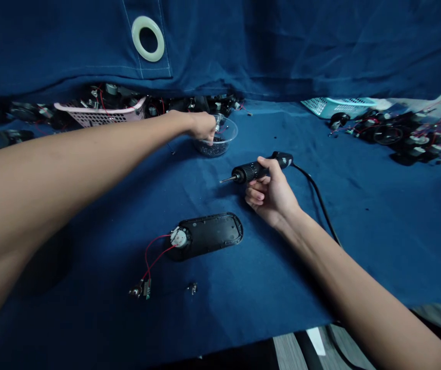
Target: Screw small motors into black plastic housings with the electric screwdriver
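My left hand [204, 127] reaches over the rim of a clear round tub [228, 134] that holds small dark pieces, likely screws. Its fingers are pressed together at the tub; what they hold, if anything, is hidden. In my right hand [268, 192] is a black electric screwdriver [249, 172], its bit pointing left and its cord trailing to the right. Below, on the blue cloth, lies a long black plastic housing [212, 235] with a motor [179, 237] at its left end. Red wires run from the motor to a small circuit board [147, 289]. A small metal part [192, 288] lies apart to the right.
A pink basket [100, 115] full of parts stands at the back left, a turquoise basket [339, 107] at the back right. Black parts with wires [408, 136] are heaped on the right. A blue curtain [212, 46] hangs across the back above the table.
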`<state>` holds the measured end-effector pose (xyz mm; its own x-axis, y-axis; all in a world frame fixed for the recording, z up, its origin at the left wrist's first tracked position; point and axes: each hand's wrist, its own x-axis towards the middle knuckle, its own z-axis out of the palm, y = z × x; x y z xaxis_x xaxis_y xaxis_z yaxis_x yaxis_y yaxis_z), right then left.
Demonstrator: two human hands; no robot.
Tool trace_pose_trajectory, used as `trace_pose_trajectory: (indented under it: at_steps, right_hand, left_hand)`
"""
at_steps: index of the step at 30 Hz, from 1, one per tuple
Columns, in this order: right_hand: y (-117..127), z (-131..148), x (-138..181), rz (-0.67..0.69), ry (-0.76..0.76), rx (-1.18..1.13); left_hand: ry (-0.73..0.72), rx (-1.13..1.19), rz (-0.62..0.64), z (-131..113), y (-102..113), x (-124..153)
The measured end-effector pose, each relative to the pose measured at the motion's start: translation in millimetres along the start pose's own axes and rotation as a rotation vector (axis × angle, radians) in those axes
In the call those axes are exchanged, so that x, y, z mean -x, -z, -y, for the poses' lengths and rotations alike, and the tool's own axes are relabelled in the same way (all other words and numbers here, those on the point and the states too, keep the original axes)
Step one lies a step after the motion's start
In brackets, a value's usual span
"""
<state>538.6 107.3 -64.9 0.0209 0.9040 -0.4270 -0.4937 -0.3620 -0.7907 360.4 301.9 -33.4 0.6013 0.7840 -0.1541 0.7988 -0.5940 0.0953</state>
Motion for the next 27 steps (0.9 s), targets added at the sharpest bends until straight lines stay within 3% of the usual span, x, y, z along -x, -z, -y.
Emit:
trace_pose_trajectory:
  at_steps: [11,15,18,22,27]
  right_hand:
    - [1.6,-1.4,-2.1,0.001,0.005,0.005]
    - [0.9,-1.0,-1.0,-0.003,-0.007,-0.016]
    - [-0.5,1.2,2.3,-0.002,-0.017,-0.043]
    - [-2.3,4.2,8.5,0.029,-0.015,-0.061]
    - [-4.2,3.3,14.2,0.062,-0.018,-0.059]
  left_hand:
    - [0.013,0.105,-0.087,-5.9,2.2,6.1]
    - [0.005,0.186,-0.234,-14.6,12.6,18.6]
    - [0.001,0.252,-0.392,-31.3,19.2,42.1]
    - [-0.018,0.417,-0.648,-64.5,14.5,93.3]
    - [-0.017,0.434,-0.696,-97.7,-7.6,162.1]
